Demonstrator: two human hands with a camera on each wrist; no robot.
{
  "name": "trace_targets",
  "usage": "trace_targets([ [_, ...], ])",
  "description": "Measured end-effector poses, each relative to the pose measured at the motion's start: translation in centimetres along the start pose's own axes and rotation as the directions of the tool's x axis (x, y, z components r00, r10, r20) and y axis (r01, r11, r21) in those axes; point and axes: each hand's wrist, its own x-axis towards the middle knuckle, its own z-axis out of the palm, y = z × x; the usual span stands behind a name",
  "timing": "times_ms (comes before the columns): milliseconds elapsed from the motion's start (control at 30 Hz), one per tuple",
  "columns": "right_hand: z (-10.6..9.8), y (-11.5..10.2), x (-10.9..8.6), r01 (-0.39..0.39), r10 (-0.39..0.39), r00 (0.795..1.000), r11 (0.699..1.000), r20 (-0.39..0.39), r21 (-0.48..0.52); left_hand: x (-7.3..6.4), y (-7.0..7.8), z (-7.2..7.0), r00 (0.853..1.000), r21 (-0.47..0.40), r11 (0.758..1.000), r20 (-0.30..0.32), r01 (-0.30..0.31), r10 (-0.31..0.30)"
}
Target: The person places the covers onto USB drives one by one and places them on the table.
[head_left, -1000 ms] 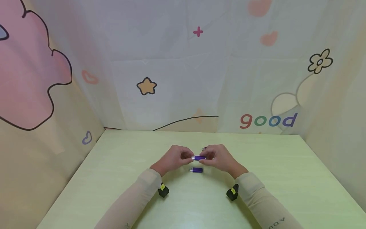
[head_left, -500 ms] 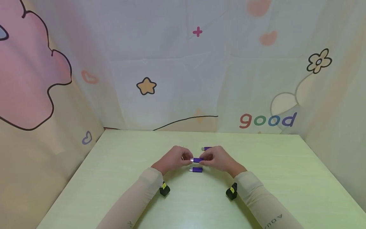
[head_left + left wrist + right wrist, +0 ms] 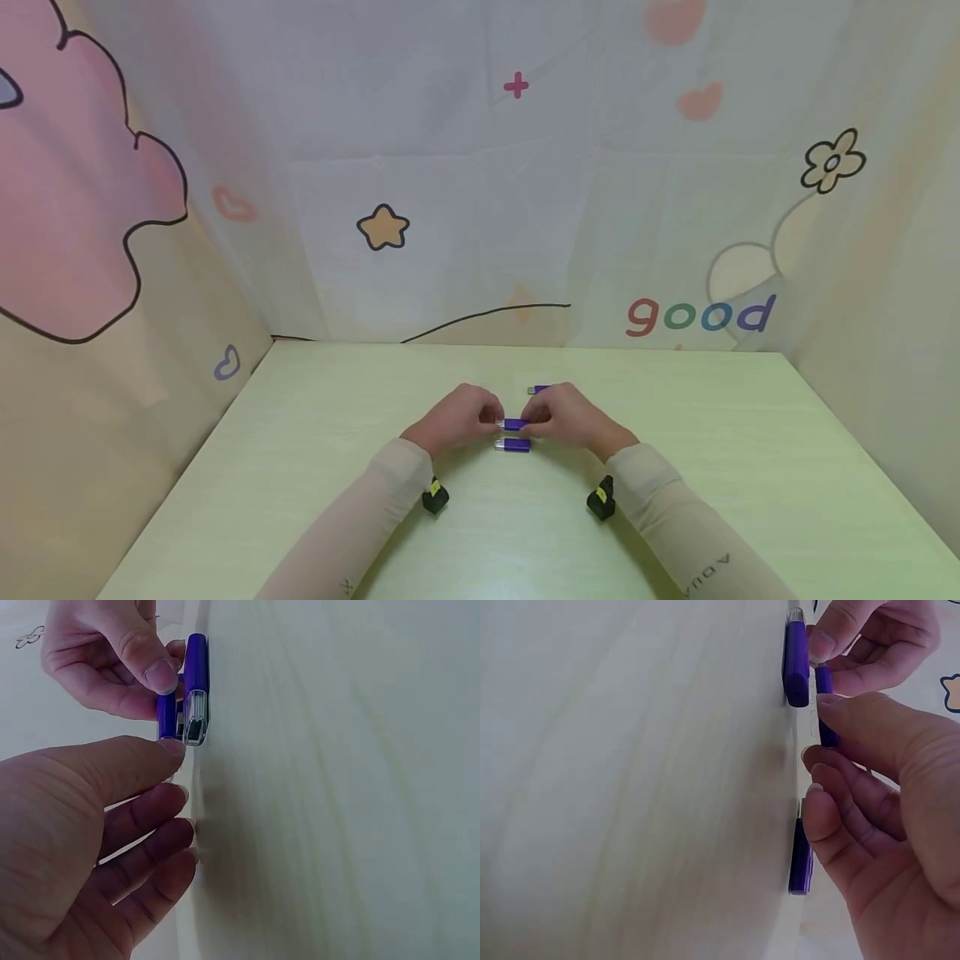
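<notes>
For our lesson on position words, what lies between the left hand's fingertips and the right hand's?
A purple USB stick spans the gap from the left hand to the right hand, pinched at either end, as the head view shows.

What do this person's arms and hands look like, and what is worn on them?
The left hand and right hand wear no gloves. Long, pale cream sleeves carry dark lettering. By each cuff sits a small black box with a yellow patch.
</notes>
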Motion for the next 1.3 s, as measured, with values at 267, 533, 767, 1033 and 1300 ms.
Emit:
trace_targets([
  [267,-0.01,-0.47,0.34,-0.006,0.006,0.999,1.000,0.046,-0.004,-0.06,-0.08,0.40,1.000,0.034,0.999,0.008,0.003,-0.004],
  [533,0.03,-0.65,0.40,0.037,-0.035,0.998,0.998,0.046,-0.051,-0.17,0.23,0.30,1.000,0.048,0.999,0.008,-0.021,0.021],
  [767,-0.13,-0.79,0.36,0.033,-0.031,0.998,0.998,0.049,-0.058,-0.07,0.27,0.30,1.000,0.066,0.998,0.009,-0.025,0.024],
  [1033,-0.16,-0.47,0.46,0.032,-0.028,0.999,0.996,0.043,-0.086,0.03,0.57,0.04,1.000,0.100,0.995,0.016,-0.023,0.021],
  [1300,-0.31,-0.47,0.43,-0.001,0.004,0.999,0.997,0.047,-0.079,0.03,0.61,-0.02,0.999,0.095,0.995,0.026,-0.020,0.018],
])
